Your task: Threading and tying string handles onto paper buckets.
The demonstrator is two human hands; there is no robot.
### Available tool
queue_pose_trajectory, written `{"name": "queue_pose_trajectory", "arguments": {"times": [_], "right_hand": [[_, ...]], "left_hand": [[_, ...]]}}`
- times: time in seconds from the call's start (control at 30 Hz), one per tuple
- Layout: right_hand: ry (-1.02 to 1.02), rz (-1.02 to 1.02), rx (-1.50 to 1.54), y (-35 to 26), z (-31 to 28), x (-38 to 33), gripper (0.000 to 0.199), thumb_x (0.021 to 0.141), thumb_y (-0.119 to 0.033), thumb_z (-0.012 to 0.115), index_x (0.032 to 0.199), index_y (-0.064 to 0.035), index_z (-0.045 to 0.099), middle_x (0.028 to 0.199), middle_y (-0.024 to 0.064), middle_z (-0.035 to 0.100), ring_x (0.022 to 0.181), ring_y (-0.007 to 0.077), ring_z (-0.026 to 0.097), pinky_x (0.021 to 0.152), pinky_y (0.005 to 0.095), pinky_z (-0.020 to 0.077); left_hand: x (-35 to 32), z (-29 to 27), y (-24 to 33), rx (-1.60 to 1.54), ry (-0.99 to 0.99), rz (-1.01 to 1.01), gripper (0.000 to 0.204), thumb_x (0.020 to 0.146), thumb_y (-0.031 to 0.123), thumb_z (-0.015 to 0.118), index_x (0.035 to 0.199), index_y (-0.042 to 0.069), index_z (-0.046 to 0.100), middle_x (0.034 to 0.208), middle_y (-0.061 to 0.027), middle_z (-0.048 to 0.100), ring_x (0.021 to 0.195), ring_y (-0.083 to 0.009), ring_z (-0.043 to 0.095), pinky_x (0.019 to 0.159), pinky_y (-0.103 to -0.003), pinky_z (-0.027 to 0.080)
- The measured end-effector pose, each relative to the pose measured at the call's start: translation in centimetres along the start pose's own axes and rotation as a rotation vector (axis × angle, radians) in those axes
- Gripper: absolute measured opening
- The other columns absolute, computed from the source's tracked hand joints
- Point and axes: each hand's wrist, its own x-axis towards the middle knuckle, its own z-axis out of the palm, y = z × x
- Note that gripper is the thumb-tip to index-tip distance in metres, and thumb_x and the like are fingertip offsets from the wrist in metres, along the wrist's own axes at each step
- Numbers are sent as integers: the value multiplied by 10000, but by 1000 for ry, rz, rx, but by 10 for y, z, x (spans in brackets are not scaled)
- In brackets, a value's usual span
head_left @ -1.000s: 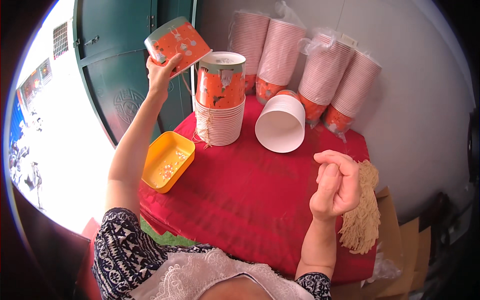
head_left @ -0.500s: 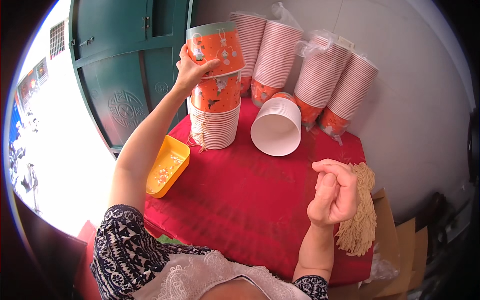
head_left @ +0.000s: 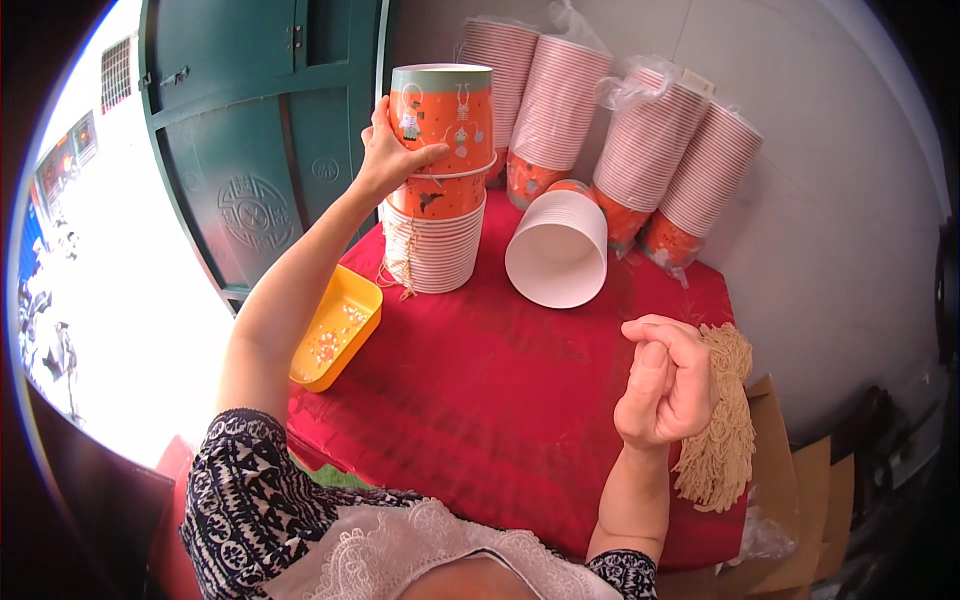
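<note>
Your left hand (head_left: pixel 392 155) grips the orange printed paper cup (head_left: pixel 443 118) by its side, upright at the upper middle of the frame, directly above the stack of nested paper cups (head_left: pixel 433 235). Your right hand (head_left: pixel 668 385) is clenched at lower right, well apart, beside the bundle of tan strings (head_left: pixel 722 420); whether it pinches anything, I cannot tell.

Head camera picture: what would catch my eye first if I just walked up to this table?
Probably the orange paper cup that the left hand holds on top of an upright cup stack at the back of the red table. Behind it, wrapped cup stacks lean on the wall. The right hand is closed beside a bundle of pale strings.
</note>
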Motion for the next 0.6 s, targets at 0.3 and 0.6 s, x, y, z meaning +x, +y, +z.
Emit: {"name": "queue_pose_trajectory", "arguments": {"times": [0.3,0.6], "right_hand": [[-41,-20,-20,0,4,1,65,872,32,581,924,50,615,794,148,698,580,164,635,468,234,466],[-50,-4,-16,2,6,-1,70,864,47,573,922,57,611,773,152,694,589,182,648,477,240,480]], "left_hand": [[2,-9,-27,-120,-119,78,1366,532,544,931,1519,24,142,1387,-250,348,1327,-384,371,1119,-492,362],[-2,-14,-35,-134,-196,129,1376,554,541,926,1525,20,102,1402,-255,337,1331,-372,376,1136,-484,340]]}}
